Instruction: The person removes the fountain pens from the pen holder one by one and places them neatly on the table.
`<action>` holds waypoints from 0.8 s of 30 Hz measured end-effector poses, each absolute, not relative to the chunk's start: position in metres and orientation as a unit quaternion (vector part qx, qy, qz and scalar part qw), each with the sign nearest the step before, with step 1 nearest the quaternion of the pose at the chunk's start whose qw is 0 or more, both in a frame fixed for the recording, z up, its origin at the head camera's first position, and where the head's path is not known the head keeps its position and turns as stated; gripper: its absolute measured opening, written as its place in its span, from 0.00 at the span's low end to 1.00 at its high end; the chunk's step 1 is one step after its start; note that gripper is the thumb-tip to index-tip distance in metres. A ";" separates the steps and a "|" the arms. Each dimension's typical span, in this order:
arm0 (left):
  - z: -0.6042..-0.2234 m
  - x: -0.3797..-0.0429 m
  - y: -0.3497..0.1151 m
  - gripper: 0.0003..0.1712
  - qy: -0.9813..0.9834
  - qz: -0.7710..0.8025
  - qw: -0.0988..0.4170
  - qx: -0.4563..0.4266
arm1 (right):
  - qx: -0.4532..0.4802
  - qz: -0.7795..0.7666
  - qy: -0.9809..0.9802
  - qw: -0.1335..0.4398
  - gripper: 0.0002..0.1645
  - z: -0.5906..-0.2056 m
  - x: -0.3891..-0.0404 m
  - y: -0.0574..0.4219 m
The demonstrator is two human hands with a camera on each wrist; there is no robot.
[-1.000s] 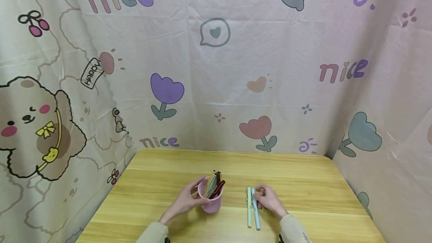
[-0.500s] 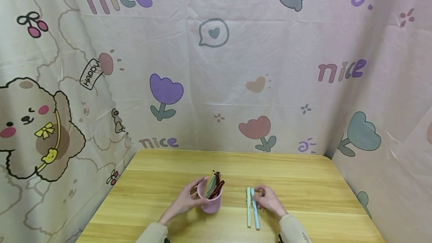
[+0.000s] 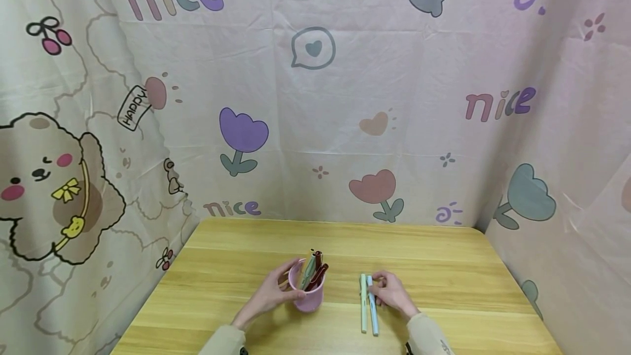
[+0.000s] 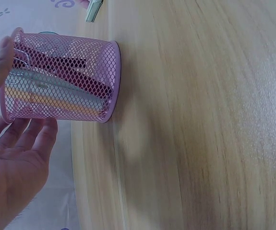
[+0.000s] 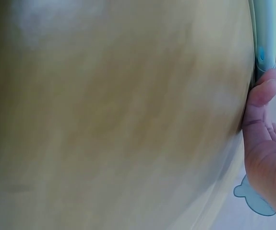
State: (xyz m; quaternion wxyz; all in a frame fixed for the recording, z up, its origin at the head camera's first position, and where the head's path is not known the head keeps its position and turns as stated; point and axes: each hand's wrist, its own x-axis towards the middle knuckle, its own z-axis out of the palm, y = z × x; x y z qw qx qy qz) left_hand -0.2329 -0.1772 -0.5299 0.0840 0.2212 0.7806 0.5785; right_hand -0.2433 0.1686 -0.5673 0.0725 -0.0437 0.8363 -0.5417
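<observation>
My left hand (image 3: 268,292) holds a pink mesh pen holder (image 3: 309,303) near its rim, thumb on the near side and fingers behind. Inside it stand several pens: dark red pens (image 3: 319,275), a grey-green pen (image 3: 308,273) and a yellow-orange one seen through the mesh (image 4: 68,101) in the left wrist view. To the right, a light green pen (image 3: 363,308) and a light blue pen (image 3: 373,316) lie side by side on the table. My right hand (image 3: 393,292) pinches the blue pen near its far end; in the right wrist view the thumb (image 5: 265,91) is against the pen's end.
The wooden table (image 3: 236,245) runs back to a printed fabric backdrop (image 3: 315,125). More printed cloth (image 3: 49,125) hangs along the left side and on the right. The two loose pens lie a short way right of the pen holder.
</observation>
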 end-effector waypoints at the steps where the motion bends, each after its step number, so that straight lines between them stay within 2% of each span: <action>1: -0.530 -0.233 -0.177 0.54 0.781 0.578 0.085 0.221 | -0.044 -0.541 0.837 0.073 0.25 -0.568 -0.244 0.169; 24: -0.533 -0.233 -0.177 0.54 0.784 0.578 0.084 0.213 | -0.051 -0.531 0.843 0.070 0.24 -0.568 -0.245 0.170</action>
